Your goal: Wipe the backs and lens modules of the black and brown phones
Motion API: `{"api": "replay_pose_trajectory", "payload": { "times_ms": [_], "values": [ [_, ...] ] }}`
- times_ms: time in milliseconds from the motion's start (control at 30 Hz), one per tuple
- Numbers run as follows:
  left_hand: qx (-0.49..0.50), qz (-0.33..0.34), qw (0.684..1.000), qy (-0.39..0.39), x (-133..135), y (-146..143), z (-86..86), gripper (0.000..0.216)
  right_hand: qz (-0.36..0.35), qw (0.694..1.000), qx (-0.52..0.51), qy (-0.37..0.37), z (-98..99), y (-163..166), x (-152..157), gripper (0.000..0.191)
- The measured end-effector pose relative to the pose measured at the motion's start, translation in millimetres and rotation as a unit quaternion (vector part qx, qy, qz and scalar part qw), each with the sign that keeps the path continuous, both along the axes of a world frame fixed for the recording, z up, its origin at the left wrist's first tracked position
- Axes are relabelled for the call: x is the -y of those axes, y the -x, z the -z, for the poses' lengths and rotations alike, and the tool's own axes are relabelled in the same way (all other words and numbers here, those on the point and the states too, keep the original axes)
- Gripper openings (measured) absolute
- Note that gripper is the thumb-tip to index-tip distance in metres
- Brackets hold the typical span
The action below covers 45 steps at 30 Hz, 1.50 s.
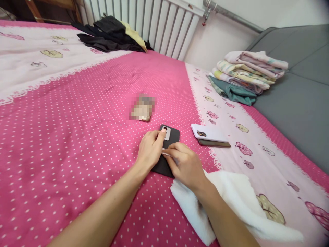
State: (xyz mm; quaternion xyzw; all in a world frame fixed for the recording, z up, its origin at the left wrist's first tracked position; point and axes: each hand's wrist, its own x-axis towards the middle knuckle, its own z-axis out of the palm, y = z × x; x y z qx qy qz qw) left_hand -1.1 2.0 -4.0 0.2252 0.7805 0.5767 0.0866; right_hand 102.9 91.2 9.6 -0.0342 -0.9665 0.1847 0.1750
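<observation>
Bed (77,137), pink dotted sheet. Left hand (149,149) clamps the left edge of a black phone (173,135) lying back-up mid-bed, index tip at its camera block (166,132). Right hand (183,164) pinches a thin white stick (167,154) against the phone's back, wrist over a white fluffy towel (231,192). Just right: white phone (209,132) stacked on a darker phone (214,143). Pixelated item (142,108) just beyond. Markings too small to read. Folded clothes (246,75) far right, dark clothes (110,36) by the radiator (164,24).
</observation>
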Motion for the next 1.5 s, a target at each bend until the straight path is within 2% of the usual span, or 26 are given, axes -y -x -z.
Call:
{"api": "replay_pose_trajectory", "payload": {
  "times_ms": [200, 367, 500, 633, 800, 967, 1100, 1333, 1500],
  "values": [
    [0.003, 0.001, 1.000, 0.006, 1, 0, -1.2, 0.048, 0.173, 0.984, 0.009, -0.041, 0.7, 1, -6, 0.022],
    [0.012, 0.004, 1.000, 0.005, 1, -1, -2.6, 0.047, 0.221, 0.973, 0.024, -0.058, 1.0, 1, -8, 0.024],
    [0.009, 0.001, 1.000, 0.011, 0, 0, -3.0, 0.047, 0.173, 0.984, 0.022, -0.027, -0.2, 1, -7, 0.023],
    [0.004, -0.002, 1.000, 0.004, 0, 0, -1.6, 0.046, 0.074, 0.997, 0.007, 0.003, -0.9, 0, -2, 0.023],
    [0.001, -0.002, 1.000, 0.002, 0, -1, 0.2, 0.045, -0.039, 0.999, 0.015, 0.007, -2.4, -3, 6, 0.023],
    [-0.001, -0.002, 1.000, 0.004, 0, -1, -1.3, 0.047, -0.082, 0.996, 0.016, 0.030, -4.1, -3, 10, 0.019],
    [0.000, 0.003, 1.000, 0.004, 0, 0, -2.0, 0.046, -0.029, 0.999, 0.013, 0.020, -2.0, -1, 6, 0.021],
    [0.003, 0.005, 1.000, 0.012, 1, 0, -0.7, 0.047, 0.162, 0.986, 0.021, -0.026, -1.3, 1, -5, 0.023],
    [0.008, 0.011, 1.000, 0.017, 1, -1, -2.6, 0.049, 0.215, 0.975, 0.022, -0.056, -1.6, 0, -9, 0.024]
  ]
}}
